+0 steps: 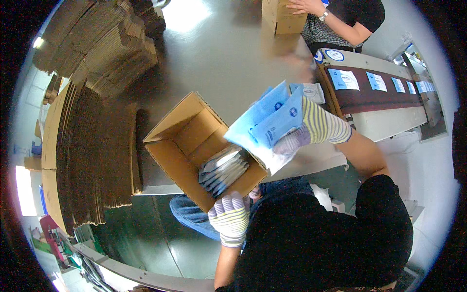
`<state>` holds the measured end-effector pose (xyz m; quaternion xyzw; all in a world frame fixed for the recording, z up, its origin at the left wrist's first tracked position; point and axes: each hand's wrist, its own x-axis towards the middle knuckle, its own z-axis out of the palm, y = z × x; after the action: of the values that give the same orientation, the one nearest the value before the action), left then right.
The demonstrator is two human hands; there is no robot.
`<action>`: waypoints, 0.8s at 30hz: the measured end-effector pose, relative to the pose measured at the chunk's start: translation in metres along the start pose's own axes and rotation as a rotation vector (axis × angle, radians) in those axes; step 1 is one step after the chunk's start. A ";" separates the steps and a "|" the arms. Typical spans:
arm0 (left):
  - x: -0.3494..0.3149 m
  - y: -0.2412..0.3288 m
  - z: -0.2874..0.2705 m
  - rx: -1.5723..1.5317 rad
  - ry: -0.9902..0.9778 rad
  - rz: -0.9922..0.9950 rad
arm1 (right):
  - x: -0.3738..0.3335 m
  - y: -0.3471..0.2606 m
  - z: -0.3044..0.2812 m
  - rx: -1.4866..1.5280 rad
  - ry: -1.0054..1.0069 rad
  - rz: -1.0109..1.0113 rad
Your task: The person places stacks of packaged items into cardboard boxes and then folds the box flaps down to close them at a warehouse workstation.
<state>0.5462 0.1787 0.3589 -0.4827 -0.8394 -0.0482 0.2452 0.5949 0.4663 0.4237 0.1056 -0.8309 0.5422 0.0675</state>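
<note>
An open cardboard box stands tilted toward me at the table's near edge. Inside lies a row of flat packets, overlapping one another. My left hand, in a striped glove, holds the near wall of the box with its fingers over the rim. In my right hand, gloved the same way, are several light-blue and white packets, pinched together at the box's right side. The lower ends of these packets hang by the rim. Part of the right thumb and fingers is hidden behind them.
Flattened cardboard boxes are stacked at left, with more behind. A conveyor belt at right carries blue-white packets. A packet lies by its end. Across the grey table, a co-worker's hand touches another box.
</note>
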 end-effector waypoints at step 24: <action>-0.005 0.121 -0.050 -0.017 0.091 0.001 | -0.147 -0.025 -0.059 -0.875 0.357 -0.038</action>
<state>0.6670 0.2229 0.3816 -0.4826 -0.8266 -0.0768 0.2790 0.7433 0.5253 0.4366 -0.0126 -0.9546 0.1494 0.2575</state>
